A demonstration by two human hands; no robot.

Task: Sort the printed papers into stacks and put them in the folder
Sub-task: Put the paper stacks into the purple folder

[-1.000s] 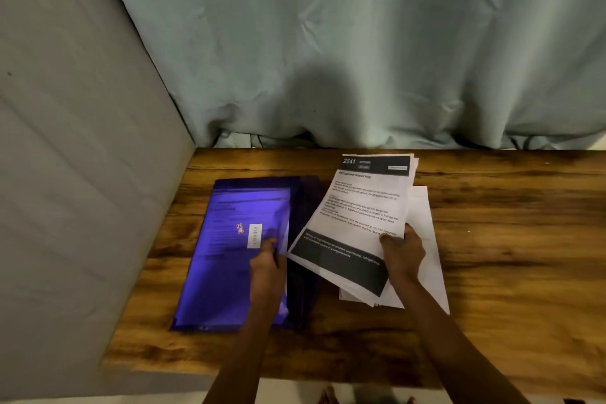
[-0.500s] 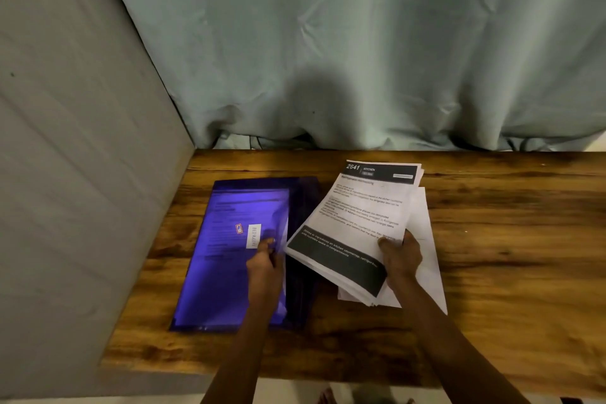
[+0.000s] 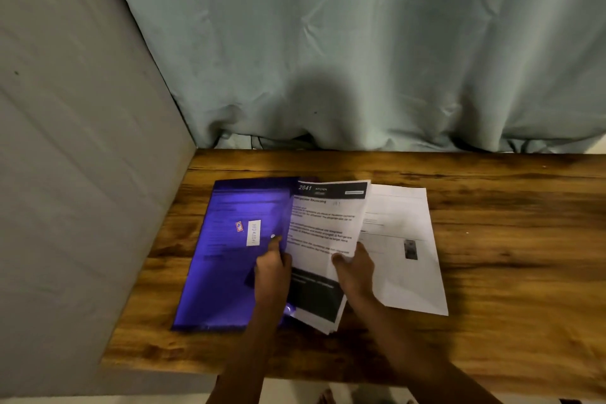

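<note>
Left grip (image 3: pixel 272 269) pinching purple folder (image 3: pixel 223 259) edge, right grip (image 3: pixel 355 272) pinching printed papers (image 3: pixel 323 229) overlapping folder

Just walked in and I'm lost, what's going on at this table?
A person is filing papers. The left hand pinches the open edge of the purple folder, while the right hand grips a stack of printed pages, its left side over the folder. More white sheets lie beside it on the wooden table.
</note>
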